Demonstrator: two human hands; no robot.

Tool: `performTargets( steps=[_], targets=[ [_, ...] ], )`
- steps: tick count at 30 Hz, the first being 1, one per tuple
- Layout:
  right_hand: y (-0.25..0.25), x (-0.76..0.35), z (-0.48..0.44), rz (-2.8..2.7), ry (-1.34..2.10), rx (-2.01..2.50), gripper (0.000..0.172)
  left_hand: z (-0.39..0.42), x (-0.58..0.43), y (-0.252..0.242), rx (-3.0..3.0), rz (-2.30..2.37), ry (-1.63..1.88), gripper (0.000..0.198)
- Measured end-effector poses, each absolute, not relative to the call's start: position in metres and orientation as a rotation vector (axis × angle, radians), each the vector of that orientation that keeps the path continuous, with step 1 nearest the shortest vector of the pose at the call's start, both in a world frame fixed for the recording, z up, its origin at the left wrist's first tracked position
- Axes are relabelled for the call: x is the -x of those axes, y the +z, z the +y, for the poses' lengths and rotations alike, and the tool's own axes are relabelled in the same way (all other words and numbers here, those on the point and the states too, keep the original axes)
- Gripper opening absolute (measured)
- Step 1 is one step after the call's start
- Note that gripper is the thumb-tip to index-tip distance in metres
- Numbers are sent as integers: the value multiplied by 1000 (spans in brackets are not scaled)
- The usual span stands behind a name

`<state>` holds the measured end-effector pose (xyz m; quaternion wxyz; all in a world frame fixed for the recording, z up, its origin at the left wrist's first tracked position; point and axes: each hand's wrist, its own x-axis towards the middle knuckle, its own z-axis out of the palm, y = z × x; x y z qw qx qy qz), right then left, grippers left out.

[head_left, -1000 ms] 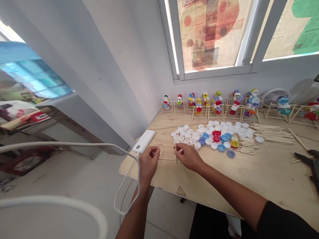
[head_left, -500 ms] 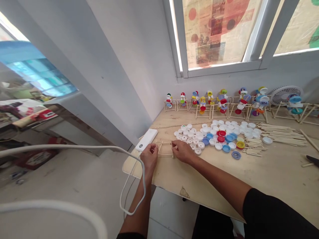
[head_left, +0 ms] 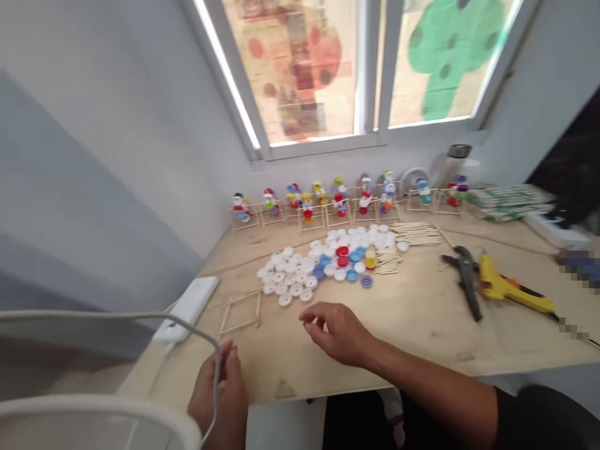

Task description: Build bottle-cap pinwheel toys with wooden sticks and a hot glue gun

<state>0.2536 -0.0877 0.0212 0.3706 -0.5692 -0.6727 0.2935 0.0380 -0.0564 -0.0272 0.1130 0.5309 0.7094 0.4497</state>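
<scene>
A small rectangular frame of wooden sticks [head_left: 257, 307] lies on the table near the left end, with neither hand touching it. My left hand [head_left: 220, 387] is just below the frame at the table's front edge, loosely curled and seemingly empty, partly crossed by a white cable [head_left: 216, 375]. To the right of the frame, my right hand [head_left: 340, 334] hovers over the bare wood. Its fingers are bent, a gap shows between thumb and forefinger, and nothing is seen in it. White bottle caps [head_left: 295, 289] lie spread beyond it, mixed with blue, red and yellow ones.
A white power bank [head_left: 192, 309] lies at the left. Wooden sticks [head_left: 417, 234] and shorter sticks [head_left: 387, 260] are piled behind. Stick stands with coloured caps [head_left: 307, 215] line the wall. Black-handled cutters [head_left: 466, 281] and a yellow glue gun [head_left: 510, 290] lie at the right.
Both hands have let go of the stick frame, which now lies on the table. My left hand has drawn back towards me, the right has moved away rightward. The view has swung right.
</scene>
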Motion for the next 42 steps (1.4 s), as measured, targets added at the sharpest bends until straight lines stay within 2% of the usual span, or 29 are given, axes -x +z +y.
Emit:
performTargets(
  steps=[5, 9, 13, 17, 22, 26, 34, 42],
  targets=[
    [15, -318, -162, -1367, 782, 1493, 20, -99, -98, -20, -1608, 1787, 1176, 35],
    [6, -369, -220, -1159, 689, 1606, 26, -120, -147, -17, -1645, 1514, 1122, 37],
    [4, -415, -265, -987, 461, 1752, 31, -127, -180, -19, -1743, 1270, 1007, 41],
    [24, -467, -280, -991, 208, 1870, 32, -126, -198, -27, -1845, 1171, 952, 42],
    [66, -532, -234, -1207, -67, 2103, 37, -127, -203, -42, -1956, 1150, 1010, 37],
    [79, -558, -167, -1414, -101, 2384, 31, -130, -205, -55, -1937, 1208, 1147, 35],
    [54, -557, -75, -1736, 90, 2585, 18, -129, -208, -67, -1999, 1158, 1265, 33],
    [37, -551, -56, -1969, 154, 2692, 19, -132, -207, -65, -2020, 1136, 1249, 28]
  ],
)
